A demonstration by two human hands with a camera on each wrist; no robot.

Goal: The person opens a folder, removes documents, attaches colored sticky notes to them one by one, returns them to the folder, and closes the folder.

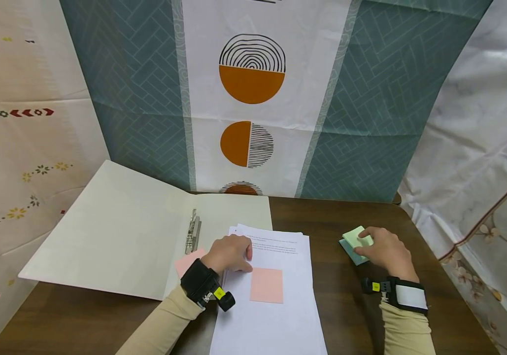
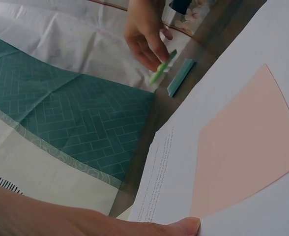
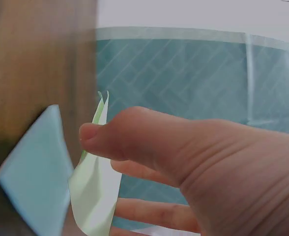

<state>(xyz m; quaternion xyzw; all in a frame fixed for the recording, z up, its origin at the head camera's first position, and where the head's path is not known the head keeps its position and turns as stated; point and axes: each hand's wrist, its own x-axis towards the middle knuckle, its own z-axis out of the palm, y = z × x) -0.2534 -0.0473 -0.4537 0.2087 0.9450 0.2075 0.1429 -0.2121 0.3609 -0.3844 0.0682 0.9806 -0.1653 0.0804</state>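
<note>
My right hand (image 1: 386,251) pinches a light green sticky note pad (image 1: 357,237) between thumb and fingers; its sheets bow in the right wrist view. Below it, a blue-green sticky note pad (image 3: 39,169) lies on the table. My left hand (image 1: 230,254) rests over the left side of a stack of printed paper (image 1: 275,320). Its thumb (image 2: 181,227) lies straight, touching at the corner of a pink sticky note (image 1: 266,286) on the top sheet. The left fingers are partly hidden. Another pink piece (image 1: 186,261) shows behind the left wrist, on the binder.
An open white binder (image 1: 124,227) with a metal clip (image 1: 193,231) lies at the left, partly under the paper stack. The brown table (image 1: 306,212) ends at a teal and white patterned cloth (image 1: 368,98) behind. Pale cloths hang at both sides.
</note>
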